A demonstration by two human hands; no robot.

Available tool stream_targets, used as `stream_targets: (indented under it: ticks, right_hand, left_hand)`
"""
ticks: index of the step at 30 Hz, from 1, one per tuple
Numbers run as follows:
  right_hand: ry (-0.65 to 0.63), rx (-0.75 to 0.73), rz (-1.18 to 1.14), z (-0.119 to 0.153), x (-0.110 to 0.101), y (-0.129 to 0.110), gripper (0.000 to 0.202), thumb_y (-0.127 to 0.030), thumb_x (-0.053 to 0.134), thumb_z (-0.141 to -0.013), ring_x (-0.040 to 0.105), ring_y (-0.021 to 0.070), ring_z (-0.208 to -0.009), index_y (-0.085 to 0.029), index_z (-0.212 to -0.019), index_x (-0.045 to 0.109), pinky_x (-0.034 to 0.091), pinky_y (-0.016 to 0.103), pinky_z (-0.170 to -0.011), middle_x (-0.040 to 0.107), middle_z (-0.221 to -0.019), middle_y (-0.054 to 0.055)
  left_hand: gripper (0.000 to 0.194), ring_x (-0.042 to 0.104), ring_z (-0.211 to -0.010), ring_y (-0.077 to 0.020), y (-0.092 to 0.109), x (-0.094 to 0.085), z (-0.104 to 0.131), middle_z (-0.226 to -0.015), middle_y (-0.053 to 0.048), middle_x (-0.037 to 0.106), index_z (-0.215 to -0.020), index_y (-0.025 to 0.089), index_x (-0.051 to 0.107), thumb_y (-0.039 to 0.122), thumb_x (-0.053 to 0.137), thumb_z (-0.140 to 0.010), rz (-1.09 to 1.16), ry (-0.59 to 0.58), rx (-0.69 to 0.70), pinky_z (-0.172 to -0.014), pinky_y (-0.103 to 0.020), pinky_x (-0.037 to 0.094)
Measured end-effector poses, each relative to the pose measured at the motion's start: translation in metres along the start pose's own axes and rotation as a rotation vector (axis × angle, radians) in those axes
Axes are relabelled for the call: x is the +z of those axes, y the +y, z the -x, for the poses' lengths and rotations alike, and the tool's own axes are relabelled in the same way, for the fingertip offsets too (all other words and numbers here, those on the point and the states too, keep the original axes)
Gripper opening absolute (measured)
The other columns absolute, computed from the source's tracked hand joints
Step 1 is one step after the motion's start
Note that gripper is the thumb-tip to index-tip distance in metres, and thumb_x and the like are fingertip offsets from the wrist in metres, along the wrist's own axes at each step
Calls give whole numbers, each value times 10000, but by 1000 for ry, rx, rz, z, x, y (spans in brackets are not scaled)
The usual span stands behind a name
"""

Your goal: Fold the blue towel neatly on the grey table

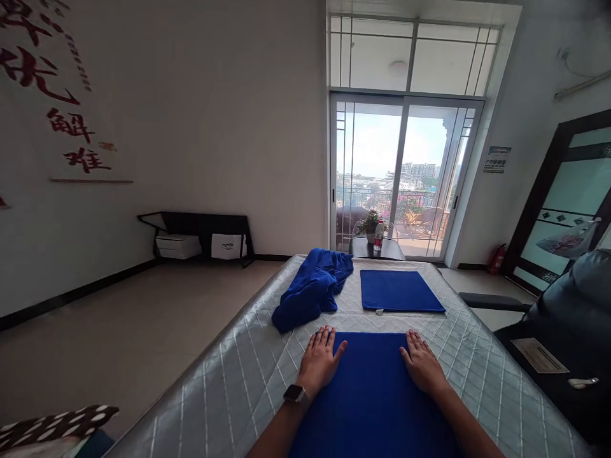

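Note:
A blue cloth (372,394) lies flat on the quilted silvery-white surface (238,375), directly in front of me. My left hand (319,361) rests on its far left corner, fingers stretched out and thumb apart, with a dark watch on the wrist. On the far right corner lies my right hand (422,362), flat, its fingers pointing forward. Beyond them, a smaller-looking flat blue piece (400,291) with a small white tag at its near edge sits to the right. A crumpled blue cloth (312,289) is heaped to the left.
Past the far edge stands a small dark table (391,249) with a bottle (379,235) and a plant (368,222). A black chair (577,312) is close on the right. Patterned fabric (57,429) shows at the lower left; a black rack (205,224) stands by the wall.

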State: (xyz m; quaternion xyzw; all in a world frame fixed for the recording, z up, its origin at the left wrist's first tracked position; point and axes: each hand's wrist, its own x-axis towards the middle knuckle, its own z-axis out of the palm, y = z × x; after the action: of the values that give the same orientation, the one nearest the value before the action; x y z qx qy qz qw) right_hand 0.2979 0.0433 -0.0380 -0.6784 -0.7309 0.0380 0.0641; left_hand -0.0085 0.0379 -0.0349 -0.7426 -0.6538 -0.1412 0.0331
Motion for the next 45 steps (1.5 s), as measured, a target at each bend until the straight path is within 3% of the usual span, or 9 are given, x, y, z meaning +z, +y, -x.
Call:
stream_targets:
  ticks: [13,17,19,22,27,30,33,37,45]
  right_hand:
    - [12,8,-35,4,-4,0,711,-462,188,-982,129,194,-1521,-55,-1563,225,89,363,-1230,207,-1640,107]
    - [11,22,-59,5,-6,0,708,-466,198,-981,129,192,-1521,-69,-1566,224,90,362,-1229,191,-1644,97]
    - [16,29,-63,5,-6,0,707,-468,196,-982,133,194,-1520,-73,-1567,223,90,364,-1230,188,-1645,96]
    - [24,23,-65,5,-4,2,711,-474,190,-984,147,209,-1519,-63,-1564,228,99,376,-1230,197,-1642,107]
    - [30,-42,-10,6,4,8,650,-348,245,-968,136,214,-1520,-78,-1560,250,111,378,-1231,175,-1647,97]
    - [40,-80,30,6,8,11,668,-302,322,-932,124,214,-1522,-93,-1562,250,112,376,-1232,165,-1648,90]
    - [42,-63,38,5,9,10,657,-302,282,-948,114,207,-1523,-81,-1564,231,111,373,-1231,169,-1648,93]
    - [30,-13,-8,2,5,6,668,-390,198,-988,115,204,-1522,-51,-1563,209,99,374,-1230,183,-1644,116]
    - [25,20,-45,0,2,4,696,-437,193,-982,127,200,-1522,-59,-1566,215,96,373,-1228,192,-1643,104]
  left_hand:
    - [761,273,-1493,-284,0,7,-3,-1603,-144,334,-1527,110,369,608,134,-1001,-71,-56,5,-1213,-471,231]
    - [767,301,-1477,-328,7,-1,-10,-1585,-165,361,-1518,107,387,612,155,-989,-119,-123,-29,-1189,-521,262]
    - [788,308,-1473,-338,27,-7,-12,-1572,-186,381,-1502,81,409,619,146,-988,-121,-114,-31,-1192,-521,258]
    - [780,306,-1478,-310,82,-9,-13,-1568,-177,397,-1492,83,427,605,120,-1001,-30,-64,85,-1202,-485,265]
    - [682,290,-1488,-260,181,14,-13,-1583,-128,393,-1524,150,380,533,111,-1029,202,-73,342,-1209,-479,272]
    - [678,282,-1491,-254,204,28,-14,-1588,-131,382,-1545,143,334,516,96,-1032,255,-71,335,-1215,-477,266]
    - [685,281,-1492,-261,196,35,-13,-1585,-130,388,-1554,150,315,523,86,-1027,252,-57,297,-1216,-491,262]
    - [701,262,-1499,-257,164,30,-7,-1592,-116,376,-1547,153,333,532,67,-1021,214,-62,263,-1224,-499,239]
    - [777,228,-1509,-255,66,3,13,-1613,-111,319,-1550,125,313,626,97,-998,58,-119,94,-1230,-474,228]
